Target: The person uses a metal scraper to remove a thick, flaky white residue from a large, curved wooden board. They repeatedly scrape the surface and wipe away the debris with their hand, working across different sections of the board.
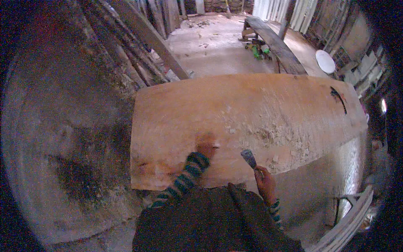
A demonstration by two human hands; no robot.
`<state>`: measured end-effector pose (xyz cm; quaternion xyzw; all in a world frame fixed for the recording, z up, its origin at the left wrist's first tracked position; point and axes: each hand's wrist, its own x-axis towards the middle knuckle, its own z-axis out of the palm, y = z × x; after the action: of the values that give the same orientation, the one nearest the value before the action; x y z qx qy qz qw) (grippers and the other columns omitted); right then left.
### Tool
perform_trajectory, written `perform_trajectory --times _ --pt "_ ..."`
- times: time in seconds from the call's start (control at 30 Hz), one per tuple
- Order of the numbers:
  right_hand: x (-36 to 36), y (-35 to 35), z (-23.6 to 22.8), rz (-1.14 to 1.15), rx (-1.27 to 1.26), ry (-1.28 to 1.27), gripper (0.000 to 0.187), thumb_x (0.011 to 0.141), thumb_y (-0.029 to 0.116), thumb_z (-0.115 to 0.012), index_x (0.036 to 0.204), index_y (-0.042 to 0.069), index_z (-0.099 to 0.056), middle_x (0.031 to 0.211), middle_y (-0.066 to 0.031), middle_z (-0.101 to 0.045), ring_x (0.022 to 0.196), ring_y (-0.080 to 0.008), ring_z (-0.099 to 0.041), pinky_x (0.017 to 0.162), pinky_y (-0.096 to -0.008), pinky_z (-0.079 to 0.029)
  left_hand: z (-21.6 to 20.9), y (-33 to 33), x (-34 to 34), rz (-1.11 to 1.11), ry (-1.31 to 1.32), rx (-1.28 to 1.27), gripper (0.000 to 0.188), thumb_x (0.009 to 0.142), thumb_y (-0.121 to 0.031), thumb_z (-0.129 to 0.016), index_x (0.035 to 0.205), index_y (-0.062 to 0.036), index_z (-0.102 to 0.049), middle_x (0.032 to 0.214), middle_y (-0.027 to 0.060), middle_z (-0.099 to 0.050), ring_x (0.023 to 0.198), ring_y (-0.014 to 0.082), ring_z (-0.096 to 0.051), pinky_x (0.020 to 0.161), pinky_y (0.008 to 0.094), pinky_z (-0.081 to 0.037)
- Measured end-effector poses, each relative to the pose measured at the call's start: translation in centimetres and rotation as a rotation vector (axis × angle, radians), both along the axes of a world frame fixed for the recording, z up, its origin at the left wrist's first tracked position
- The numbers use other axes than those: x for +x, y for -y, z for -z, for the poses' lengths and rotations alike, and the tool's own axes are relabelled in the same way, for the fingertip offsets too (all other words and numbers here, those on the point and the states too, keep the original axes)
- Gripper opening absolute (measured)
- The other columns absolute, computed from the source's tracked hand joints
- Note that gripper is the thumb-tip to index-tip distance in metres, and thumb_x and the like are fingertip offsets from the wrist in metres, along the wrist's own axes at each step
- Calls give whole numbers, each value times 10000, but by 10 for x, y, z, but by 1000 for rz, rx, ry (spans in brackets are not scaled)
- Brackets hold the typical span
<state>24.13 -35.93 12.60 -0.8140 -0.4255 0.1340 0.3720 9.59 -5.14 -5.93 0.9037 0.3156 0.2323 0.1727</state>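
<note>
A large sheet of reddish-brown plywood (176,113) lies in front of me. My left hand (205,145) is over its near-left part, palm side down; its fingers are smeared by motion, so I cannot make out their pose. In my right hand (265,183), at the sheet's near edge, a putty knife (248,158) is gripped by the handle, its flat blade pointing away and left. Pale flakes and scrapings (277,140) are scattered over the middle and right of the sheet. Striped sleeves cover both forearms.
A long narrow bench (279,44) stands beyond the sheet, with green items (260,51) under it. Timber planks (142,38) lean at the left. A white round lid or basin (325,61) is at the far right. White curved slats (346,227) rise at the near right.
</note>
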Motion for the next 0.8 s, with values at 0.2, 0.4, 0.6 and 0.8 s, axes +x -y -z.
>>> perform_trajectory --times 0.2,0.4,0.6,0.8 --pt "63 29 -30 52 -75 -151 270 1019 253 -662 1228 83 -676 972 -133 -739 819 -204 -694 729 -348 -547 -95 90 113 61 304 -394 348 903 -168 -696 1236 -82 -651 1118 143 -704 997 349 -687 835 434 -578" --pt "130 76 -16 63 -25 -16 268 1016 249 -672 1220 77 -683 958 -137 -737 826 -200 -694 723 -349 -541 -105 34 -20 -702 401 -386 310 905 -206 -769 1164 -65 -673 1123 147 -719 919 305 -714 864 439 -585" --pt "167 99 -18 -93 -32 -75 266 1015 234 -663 1223 70 -682 1005 -148 -744 857 -233 -700 778 -360 -552 -23 -9 -143 -611 -190 -39 410 881 -223 -777 1237 -51 -670 1178 176 -702 1029 359 -690 932 447 -565" --pt "186 99 -9 -200 108 -71 271 1011 226 -661 1227 64 -684 1048 -150 -747 929 -244 -717 806 -369 -552 26 73 69 -484 -294 -58 412 887 -279 -739 1256 -114 -658 1228 169 -698 1115 360 -673 952 487 -546"
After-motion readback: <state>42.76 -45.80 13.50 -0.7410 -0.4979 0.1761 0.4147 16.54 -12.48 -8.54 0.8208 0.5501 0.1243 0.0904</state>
